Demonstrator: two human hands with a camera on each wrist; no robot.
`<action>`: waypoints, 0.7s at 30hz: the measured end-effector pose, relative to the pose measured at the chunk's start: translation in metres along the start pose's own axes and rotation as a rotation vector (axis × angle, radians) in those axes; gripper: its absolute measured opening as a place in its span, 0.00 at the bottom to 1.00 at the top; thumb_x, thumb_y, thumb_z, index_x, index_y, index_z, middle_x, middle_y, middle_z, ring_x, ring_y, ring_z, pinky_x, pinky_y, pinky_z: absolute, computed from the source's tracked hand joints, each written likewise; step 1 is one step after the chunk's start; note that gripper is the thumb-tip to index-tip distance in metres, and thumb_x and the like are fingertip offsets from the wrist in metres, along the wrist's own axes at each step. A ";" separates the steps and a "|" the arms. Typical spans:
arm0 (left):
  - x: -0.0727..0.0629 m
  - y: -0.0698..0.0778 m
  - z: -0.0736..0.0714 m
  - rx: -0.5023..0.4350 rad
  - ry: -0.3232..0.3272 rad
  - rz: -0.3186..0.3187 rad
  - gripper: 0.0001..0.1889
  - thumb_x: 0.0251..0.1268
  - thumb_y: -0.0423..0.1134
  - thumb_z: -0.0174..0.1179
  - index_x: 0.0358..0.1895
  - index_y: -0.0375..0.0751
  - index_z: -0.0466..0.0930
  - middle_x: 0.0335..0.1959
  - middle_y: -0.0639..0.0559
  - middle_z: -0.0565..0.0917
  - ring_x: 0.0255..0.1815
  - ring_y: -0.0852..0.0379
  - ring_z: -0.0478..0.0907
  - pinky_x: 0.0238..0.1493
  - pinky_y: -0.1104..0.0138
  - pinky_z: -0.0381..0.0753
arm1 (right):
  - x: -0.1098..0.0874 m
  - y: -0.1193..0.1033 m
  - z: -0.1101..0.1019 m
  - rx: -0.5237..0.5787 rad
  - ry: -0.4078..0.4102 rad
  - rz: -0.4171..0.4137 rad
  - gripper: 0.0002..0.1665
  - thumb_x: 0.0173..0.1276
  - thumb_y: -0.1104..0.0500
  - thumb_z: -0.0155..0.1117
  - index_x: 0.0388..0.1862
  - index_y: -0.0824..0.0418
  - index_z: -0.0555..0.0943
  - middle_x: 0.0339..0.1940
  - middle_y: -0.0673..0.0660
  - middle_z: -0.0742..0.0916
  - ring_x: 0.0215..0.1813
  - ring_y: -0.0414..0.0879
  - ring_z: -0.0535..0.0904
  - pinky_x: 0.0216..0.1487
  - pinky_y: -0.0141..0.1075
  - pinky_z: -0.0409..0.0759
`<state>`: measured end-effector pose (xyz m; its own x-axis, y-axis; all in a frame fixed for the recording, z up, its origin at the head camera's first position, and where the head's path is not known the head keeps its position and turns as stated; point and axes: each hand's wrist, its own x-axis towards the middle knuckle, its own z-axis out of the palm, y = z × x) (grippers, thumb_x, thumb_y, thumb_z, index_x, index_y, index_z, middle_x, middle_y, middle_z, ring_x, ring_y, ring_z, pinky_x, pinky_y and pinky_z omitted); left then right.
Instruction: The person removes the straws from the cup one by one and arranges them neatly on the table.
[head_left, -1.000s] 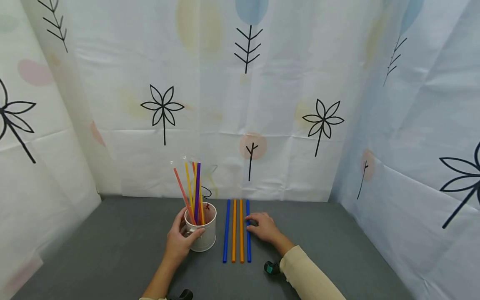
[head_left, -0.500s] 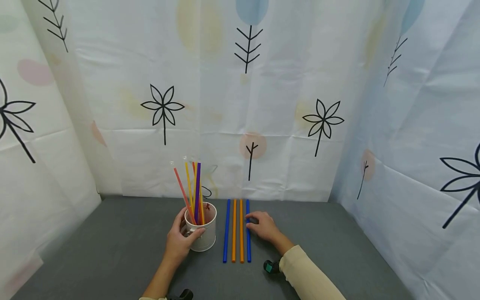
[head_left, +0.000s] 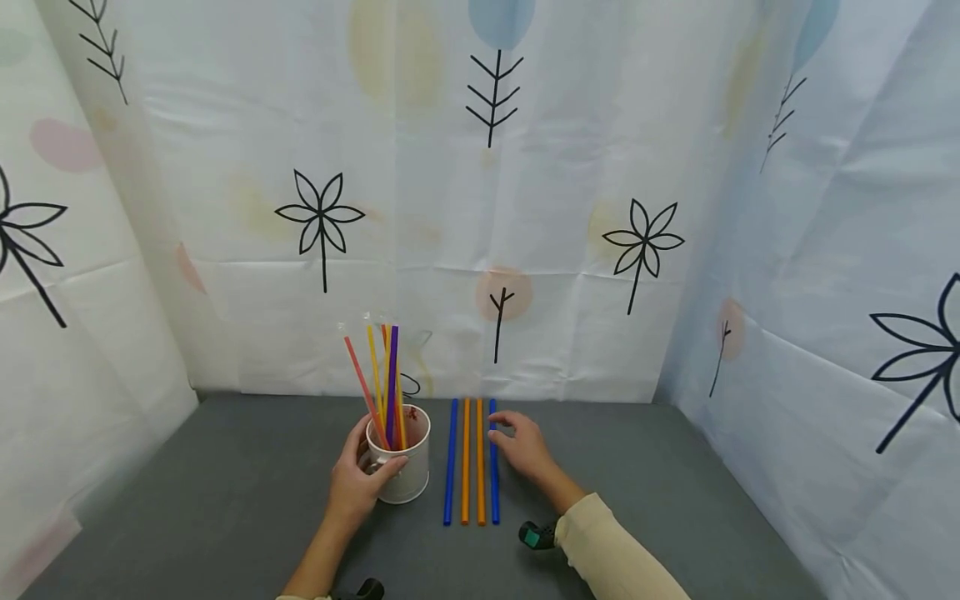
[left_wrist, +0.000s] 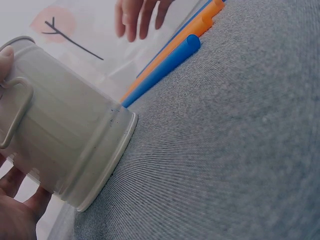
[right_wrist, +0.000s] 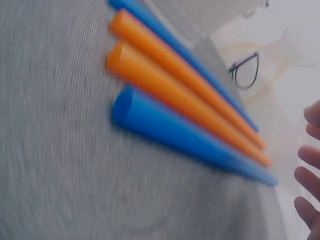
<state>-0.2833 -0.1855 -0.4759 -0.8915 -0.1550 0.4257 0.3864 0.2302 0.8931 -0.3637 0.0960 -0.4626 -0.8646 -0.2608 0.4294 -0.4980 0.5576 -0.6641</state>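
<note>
My left hand (head_left: 356,486) grips a white mug (head_left: 412,473) at its handle side, with the thumb near the rim and other fingers behind. The mug stands upright on the table, holding several straws, among them a purple straw (head_left: 392,375) and a red straw (head_left: 363,379). To its right lie a blue straw (head_left: 451,467), two orange straws (head_left: 473,467) and another blue straw (head_left: 495,492), side by side. My right hand (head_left: 525,446) is over the far part of the right blue straw, fingers loosely bent; the right wrist view shows the fingers (right_wrist: 308,180) apart from the straws, holding nothing.
A grey cloth covers the table (head_left: 225,492). White patterned curtains (head_left: 555,333) enclose the back and both sides. A dark wrist device (head_left: 536,536) sits at my right sleeve.
My right hand has risen slightly off the right blue straw, its fingers spreading a little. The whole head view has shifted slightly. My left hand keeps its grip on the mug.
</note>
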 end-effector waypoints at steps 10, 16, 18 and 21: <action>-0.003 0.021 -0.002 -0.003 -0.021 -0.031 0.44 0.57 0.37 0.72 0.74 0.41 0.56 0.66 0.33 0.67 0.65 0.36 0.68 0.59 0.50 0.70 | 0.004 -0.031 0.006 0.177 0.171 0.039 0.10 0.67 0.65 0.64 0.47 0.65 0.83 0.40 0.57 0.87 0.42 0.51 0.82 0.43 0.43 0.80; -0.001 0.005 0.000 0.007 -0.014 -0.025 0.45 0.56 0.39 0.72 0.75 0.44 0.56 0.67 0.36 0.67 0.66 0.39 0.67 0.61 0.51 0.68 | 0.006 -0.053 0.011 0.297 0.178 0.085 0.10 0.66 0.66 0.64 0.46 0.67 0.83 0.38 0.59 0.87 0.40 0.51 0.81 0.41 0.41 0.79; 0.000 0.000 0.000 0.002 -0.008 -0.017 0.45 0.56 0.41 0.73 0.75 0.47 0.56 0.66 0.37 0.67 0.66 0.39 0.67 0.60 0.51 0.69 | 0.008 -0.060 0.013 0.325 0.171 0.095 0.10 0.65 0.65 0.65 0.45 0.67 0.83 0.37 0.58 0.86 0.38 0.47 0.80 0.39 0.38 0.78; -0.002 -0.001 0.001 -0.005 -0.006 -0.010 0.45 0.55 0.41 0.73 0.75 0.46 0.56 0.66 0.36 0.67 0.66 0.38 0.67 0.59 0.49 0.70 | 0.011 -0.071 0.016 0.361 0.168 0.096 0.10 0.64 0.66 0.65 0.45 0.67 0.83 0.34 0.58 0.86 0.33 0.42 0.77 0.34 0.34 0.75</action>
<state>-0.2824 -0.1849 -0.4778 -0.8966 -0.1512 0.4161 0.3790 0.2238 0.8979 -0.3390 0.0410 -0.4204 -0.9005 -0.0720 0.4289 -0.4325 0.2526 -0.8655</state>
